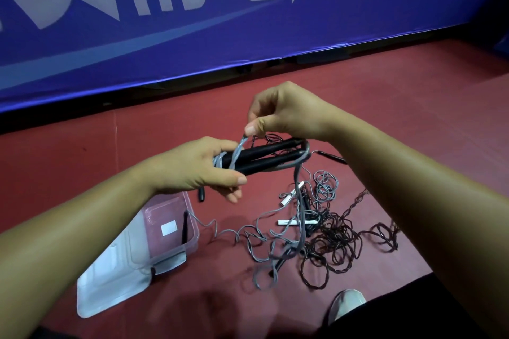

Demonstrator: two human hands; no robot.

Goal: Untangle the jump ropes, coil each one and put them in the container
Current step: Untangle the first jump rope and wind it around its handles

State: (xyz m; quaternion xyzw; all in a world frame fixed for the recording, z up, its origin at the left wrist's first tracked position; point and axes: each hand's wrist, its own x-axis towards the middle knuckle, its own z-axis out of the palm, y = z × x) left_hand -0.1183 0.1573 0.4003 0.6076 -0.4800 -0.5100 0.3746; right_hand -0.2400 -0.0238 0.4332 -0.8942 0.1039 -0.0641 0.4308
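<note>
Now your left hand [198, 170] grips two black handles [271, 156] wound with grey rope [238, 149]; your right hand [286, 113] pinches that rope. Tangled ropes [319, 234] lie on the floor [413, 118], right of the clear container [193, 237]

Perhaps gym: red floor [399, 96], banner [206, 44]

White characters [104, 0] span the blue banner [220, 44] up top, cropped and unreadable. The white label [168, 229] in the container [196, 237] shows nothing legible.

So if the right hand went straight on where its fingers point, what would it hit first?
The right hand, pinching the rope, would likely meet the handles in the left hand first; depth is unclear.
</note>
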